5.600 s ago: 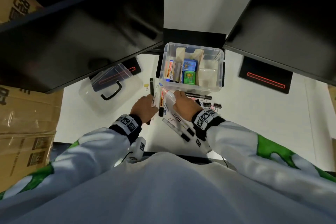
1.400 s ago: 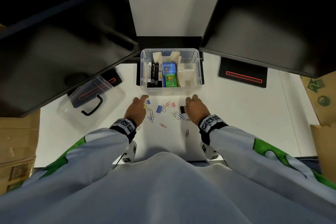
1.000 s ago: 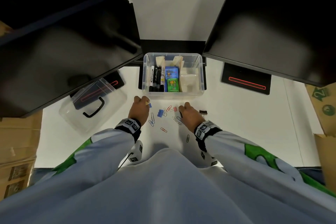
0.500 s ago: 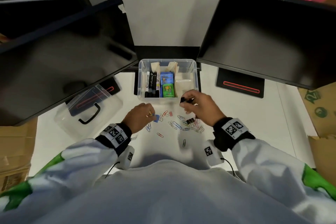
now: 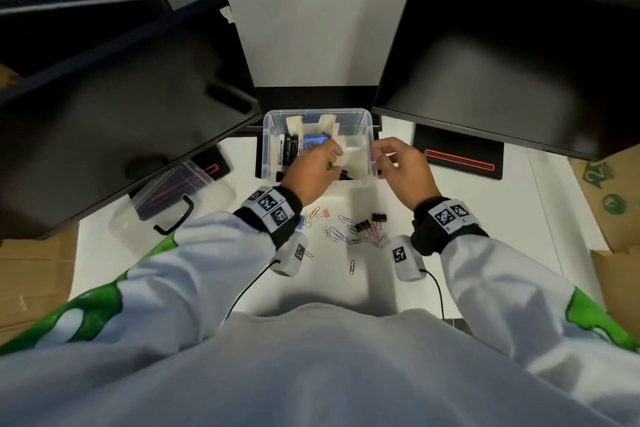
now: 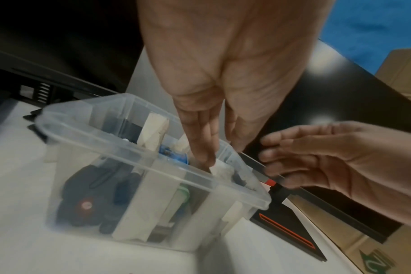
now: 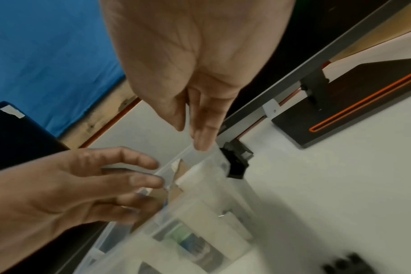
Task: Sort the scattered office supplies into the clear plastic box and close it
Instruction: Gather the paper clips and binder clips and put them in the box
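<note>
The clear plastic box (image 5: 370,135) stands lidless at the far middle of the white bench (image 5: 485,218), between the two black monitor stands, its inside split by pale dividers. Black markers (image 5: 289,149) lie in its left compartment, a blue pack (image 5: 315,140) sits in the middle one, and something black lies at the near end of the right compartment, too blurred to name. The left hand (image 5: 311,172) reaches over the near wall into the box with fingers (image 6: 204,148) straight and pointing down into the middle and right compartments; the left wrist view shows nothing gripped in them. The right hand (image 5: 403,166) hovers just beside the box's right wall, fingers (image 6: 293,146) loosely spread and relaxed, holding nothing. Nearer on the bench, between the two wrists, lies a scatter of coloured paper clips (image 5: 337,234), with two black binder clips (image 5: 370,222) among them and a pink binder clip (image 5: 325,213) just to the left. One paper clip (image 5: 352,267) lies apart, nearer still. The clear lid (image 5: 173,204) with a black handle rests on the bench well to the left of the box, partly under the left monitor (image 5: 121,107). The right monitor (image 5: 502,62) overhangs the far right, and cardboard boxes (image 5: 616,204) stand off the right edge.
</note>
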The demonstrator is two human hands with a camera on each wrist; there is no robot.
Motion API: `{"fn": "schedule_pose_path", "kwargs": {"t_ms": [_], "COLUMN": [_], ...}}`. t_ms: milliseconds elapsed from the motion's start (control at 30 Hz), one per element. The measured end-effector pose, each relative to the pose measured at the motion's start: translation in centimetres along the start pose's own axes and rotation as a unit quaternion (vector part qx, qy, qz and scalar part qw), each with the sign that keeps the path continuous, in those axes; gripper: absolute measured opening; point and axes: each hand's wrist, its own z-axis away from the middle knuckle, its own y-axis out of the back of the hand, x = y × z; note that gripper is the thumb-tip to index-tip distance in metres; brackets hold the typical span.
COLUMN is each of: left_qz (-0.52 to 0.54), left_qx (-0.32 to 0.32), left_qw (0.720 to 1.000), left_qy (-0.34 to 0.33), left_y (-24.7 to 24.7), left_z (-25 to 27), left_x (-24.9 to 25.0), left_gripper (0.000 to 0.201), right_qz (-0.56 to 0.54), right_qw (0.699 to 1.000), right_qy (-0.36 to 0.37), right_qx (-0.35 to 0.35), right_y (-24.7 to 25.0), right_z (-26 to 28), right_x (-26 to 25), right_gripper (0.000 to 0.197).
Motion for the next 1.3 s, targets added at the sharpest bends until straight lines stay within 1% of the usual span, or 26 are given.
{"fn": "schedule_pose_path", "kwargs": {"t_ms": [33, 67, 133, 167, 200, 233, 300, 333, 367, 433, 500, 567, 633, 700, 767, 800, 833, 900, 933, 1000, 1033, 1100, 1133, 1167, 1233, 1300], "left_qz": [0.022, 0.042, 0.055, 0.02, -0.043, -0.113, -0.22, -0.251, -0.271, -0.295, -0.31, -0.298, -0.274, -0.223, -0.137, -0.099, -0.067, -0.012, 0.012, 0.052, 0.06, 0.026, 0.003, -0.013, -0.033, -0.055], "left_qx": [-0.005, -0.027, -0.104, -0.138, -0.162, -0.175, -0.165, -0.154, -0.149, -0.146, -0.138, -0.13, -0.124, -0.104, -0.089, -0.089, -0.092, -0.098, -0.105, -0.128, -0.139, -0.142, -0.136, -0.128, -0.114, -0.099], "left_qw": [1.0, 0.999, 0.993, 0.99, 0.985, 0.977, 0.96, 0.954, 0.949, 0.942, 0.939, 0.944, 0.953, 0.968, 0.982, 0.984, 0.984, 0.982, 0.981, 0.979, 0.98, 0.987, 0.989, 0.989, 0.989, 0.99], "left_qy": [0.001, 0.007, 0.028, 0.035, 0.039, 0.043, 0.054, 0.059, 0.062, 0.06, 0.054, 0.05, 0.047, 0.052, 0.092, 0.115, 0.134, 0.159, 0.163, 0.148, 0.126, 0.076, 0.064, 0.066, 0.083, 0.088], "left_y": [0.0, 0.0, -0.5, -1.1, -1.7, -2.5, -3.9, -4.4, -4.8, -5.4, -5.7, -5.8, -5.9, -5.8, -5.6, -5.6, -5.6, -5.5, -5.5, -5.6, -5.7, -6.3, -6.7, -7.2, -7.9, -8.6], "left_z": [0.7, 1.5, 3.2, 3.9, 4.3, 4.6, 4.7, 4.7, 4.7, 4.5, 4.3, 4.3, 4.3, 4.5, 4.8, 4.9, 4.9, 4.9, 4.9, 4.7, 4.6, 4.1, 3.9, 3.8, 3.5, 3.1], "left_x": [-0.5, -1.1, -2.9, -4.1, -5.2, -6.3, -8.1, -8.7, -9.2, -10.0, -10.6, -10.9, -11.2, -11.1, -10.9, -10.8, -10.8, -10.8, -10.7, -10.2, -10.0, -9.6, -9.4, -9.1, -8.4, -7.9], "left_gripper": [0.019, 0.013, 0.008, 0.009, 0.014, 0.023, 0.04, 0.045, 0.048, 0.045, 0.033, 0.023, 0.02, 0.02, 0.025, 0.027, 0.028, 0.028, 0.028, 0.034, 0.037, 0.032, 0.029, 0.024, 0.015, 0.016], "right_qz": [-0.003, 0.01, 0.065, 0.115, 0.18, 0.241, 0.308, 0.325, 0.338, 0.359, 0.368, 0.348, 0.298, 0.219, 0.127, 0.099, 0.093, 0.12, 0.137, 0.158, 0.167, 0.21, 0.238, 0.262, 0.298, 0.318], "right_qw": [1.0, 1.0, 0.994, 0.985, 0.971, 0.952, 0.925, 0.918, 0.913, 0.906, 0.902, 0.909, 0.929, 0.952, 0.968, 0.971, 0.972, 0.97, 0.968, 0.963, 0.961, 0.952, 0.944, 0.936, 0.921, 0.912], "right_qy": [-0.009, -0.024, -0.061, -0.072, -0.074, -0.075, -0.077, -0.076, -0.071, -0.053, -0.049, -0.069, -0.094, -0.117, -0.132, -0.126, -0.113, -0.082, -0.07, -0.057, -0.049, -0.021, -0.009, -0.002, 0.002, 0.001], "right_qx": [0.002, -0.007, -0.062, -0.102, -0.141, -0.173, -0.209, -0.215, -0.217, -0.217, -0.219, -0.218, -0.199, -0.177, -0.174, -0.178, -0.184, -0.194, -0.2, -0.209, -0.215, -0.222, -0.228, -0.236, -0.251, -0.258], "right_y": [0.4, 0.6, 0.3, -0.2, -0.9, -1.7, -3.1, -3.5, -3.8, -4.1, -4.2, -3.9, -3.4, -2.8, -2.2, -2.0, -2.0, -2.3, -2.6, -3.6, -4.1, -5.2, -5.8, -6.2, -6.9, -7.2], "right_z": [0.8, 1.6, 3.0, 3.5, 3.9, 4.1, 4.0, 3.9, 3.7, 3.1, 2.6, 2.2, 2.0, 2.2, 2.8, 3.1, 3.4, 3.8, 4.0, 4.4, 4.6, 4.6, 4.6, 4.5, 4.4, 4.2], "right_x": [0.8, 1.8, 4.4, 5.8, 7.1, 8.2, 9.7, 10.0, 10.3, 10.8, 10.9, 11.0, 11.3, 11.5, 11.3, 11.3, 11.3, 11.3, 11.2, 10.9, 10.6, 10.1, 9.9, 9.8, 9.6, 9.4], "right_gripper": [0.016, 0.012, 0.008, 0.008, 0.011, 0.02, 0.039, 0.044, 0.046, 0.037, 0.028, 0.028, 0.021, 0.015, 0.025, 0.033, 0.037, 0.037, 0.033, 0.021, 0.021, 0.037, 0.043, 0.047, 0.047, 0.042]}}
